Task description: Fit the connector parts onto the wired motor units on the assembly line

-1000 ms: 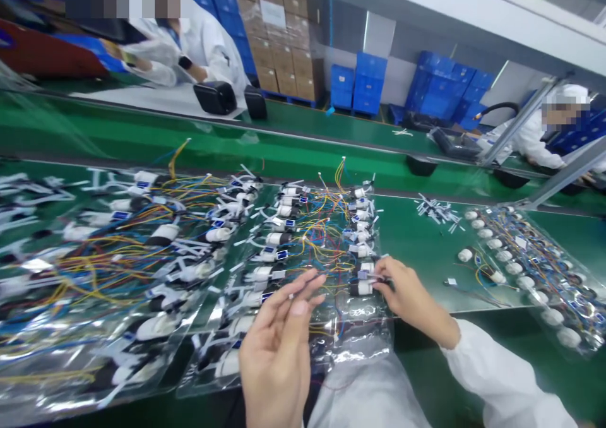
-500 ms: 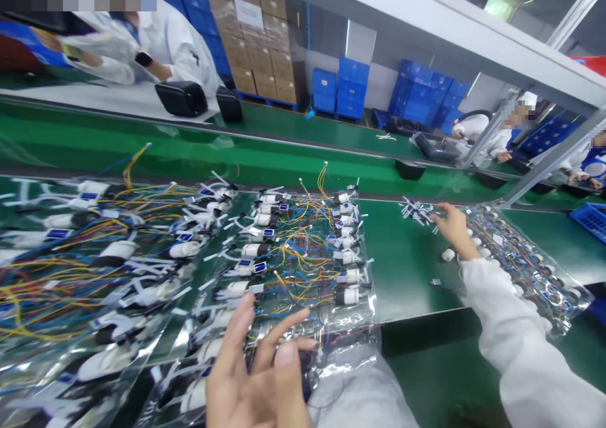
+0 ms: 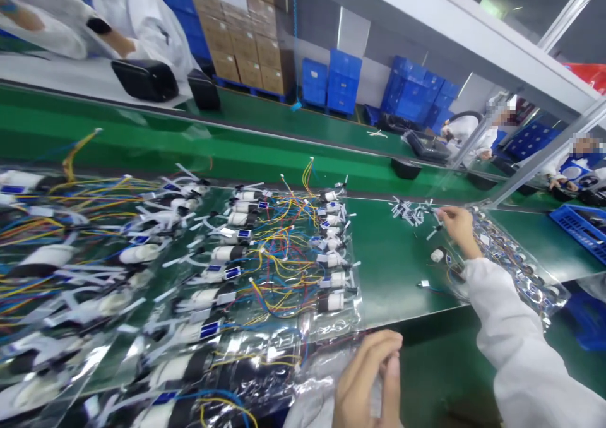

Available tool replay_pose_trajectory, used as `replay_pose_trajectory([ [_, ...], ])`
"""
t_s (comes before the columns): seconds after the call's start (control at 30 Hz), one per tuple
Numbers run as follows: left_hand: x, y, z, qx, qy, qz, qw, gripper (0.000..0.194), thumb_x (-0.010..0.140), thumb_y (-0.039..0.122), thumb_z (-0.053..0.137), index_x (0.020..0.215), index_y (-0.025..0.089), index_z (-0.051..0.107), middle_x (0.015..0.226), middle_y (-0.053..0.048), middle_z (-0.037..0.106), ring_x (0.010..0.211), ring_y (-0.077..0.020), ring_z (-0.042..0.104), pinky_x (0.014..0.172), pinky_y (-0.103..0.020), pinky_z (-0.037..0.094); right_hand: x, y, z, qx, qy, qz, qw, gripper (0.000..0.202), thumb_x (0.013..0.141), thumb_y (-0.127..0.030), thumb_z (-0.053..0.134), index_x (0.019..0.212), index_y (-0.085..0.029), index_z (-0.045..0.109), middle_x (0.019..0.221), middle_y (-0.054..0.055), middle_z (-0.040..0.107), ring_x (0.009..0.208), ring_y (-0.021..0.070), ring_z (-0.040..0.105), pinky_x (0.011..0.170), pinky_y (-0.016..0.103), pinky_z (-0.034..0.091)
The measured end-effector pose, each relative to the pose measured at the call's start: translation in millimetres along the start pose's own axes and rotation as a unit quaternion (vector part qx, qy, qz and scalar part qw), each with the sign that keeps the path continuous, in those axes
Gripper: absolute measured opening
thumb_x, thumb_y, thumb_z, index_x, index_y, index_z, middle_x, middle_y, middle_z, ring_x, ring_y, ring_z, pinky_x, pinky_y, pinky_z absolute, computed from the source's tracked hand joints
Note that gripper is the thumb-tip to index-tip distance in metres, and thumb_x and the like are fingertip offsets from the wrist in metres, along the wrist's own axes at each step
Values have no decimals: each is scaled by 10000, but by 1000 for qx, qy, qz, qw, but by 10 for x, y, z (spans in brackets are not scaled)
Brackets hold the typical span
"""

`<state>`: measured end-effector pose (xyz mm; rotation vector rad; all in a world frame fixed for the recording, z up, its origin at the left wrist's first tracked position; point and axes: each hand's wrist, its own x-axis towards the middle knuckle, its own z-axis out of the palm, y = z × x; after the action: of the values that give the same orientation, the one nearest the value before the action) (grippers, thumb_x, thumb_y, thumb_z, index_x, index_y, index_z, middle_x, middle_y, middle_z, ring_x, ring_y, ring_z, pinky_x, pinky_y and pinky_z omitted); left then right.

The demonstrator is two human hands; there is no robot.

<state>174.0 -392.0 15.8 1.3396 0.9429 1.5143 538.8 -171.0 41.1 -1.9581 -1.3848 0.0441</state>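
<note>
My right hand [image 3: 460, 229] is at the back of the green bench, thumb and forefinger pinched on a small white strip [image 3: 432, 233] with a dark part. Just left of it lies a loose pile of similar white strips [image 3: 408, 212]. Below the fingers, a white-and-black cylindrical part [image 3: 438, 255] with thin wires rests on the bench. My left hand [image 3: 367, 377] hovers near the front edge, its fingers curled toward the thumb; nothing shows between them. To its left, wired cylindrical parts [image 3: 230, 253] lie in rows on clear plastic sheeting [image 3: 326, 324].
Another bagged row of wired parts [image 3: 516, 261] lies beyond my right forearm. A blue basket [image 3: 577, 232] stands at far right. Behind the bench runs a green conveyor [image 3: 265, 153] with black housings [image 3: 144, 79]. A co-worker in white [image 3: 142, 17] works across it.
My left hand has moved right, away from the wired parts, and its spread fingers have curled in. The right hand stays by the strip pile. The camera view has shifted somewhat.
</note>
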Motion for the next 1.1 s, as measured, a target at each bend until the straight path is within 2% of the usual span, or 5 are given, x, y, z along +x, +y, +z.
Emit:
replay_pose_trajectory([
  [0.17,9,-148,112,-18,-81,-61,995,190,1013,219,578,987,243,765,1025,-75,771,908,-225,733,756,-299,566,-83,-210,-206,122,82,-25,989,387,931,-518,697,994,-143,768,882,98,809,854,266,784,794,412,639],
  [0.43,0,-305,149,-22,-115,-88,989,226,1035,319,557,1004,236,765,1009,-83,753,863,-222,720,772,-318,563,-512,-350,-453,232,69,-30,970,349,854,-500,764,996,-182,773,1026,110,818,918,266,792,783,410,673],
  [0.73,-15,-317,175,-14,-145,-98,984,288,1046,401,534,1011,233,766,987,-88,750,802,-219,696,734,-321,549,-543,-219,-66,214,-88,-54,971,302,783,-346,679,1037,-185,699,1060,143,820,995,274,798,831,422,664],
  [0.93,-29,-362,190,-1,-154,-105,983,346,1057,444,493,972,232,753,981,-89,747,799,-216,692,721,-317,538,-527,-225,29,101,-71,-104,987,243,875,-298,583,1054,-186,704,1021,123,807,798,230,767,741,388,628],
  [1.1,-58,-434,212,6,-167,-93,982,350,1063,436,482,1028,236,767,997,-96,751,779,-210,682,708,-318,523,-587,-442,214,14,-104,-180,978,244,899,-208,635,1117,-215,744,1142,109,776,963,268,725,912,430,577],
])
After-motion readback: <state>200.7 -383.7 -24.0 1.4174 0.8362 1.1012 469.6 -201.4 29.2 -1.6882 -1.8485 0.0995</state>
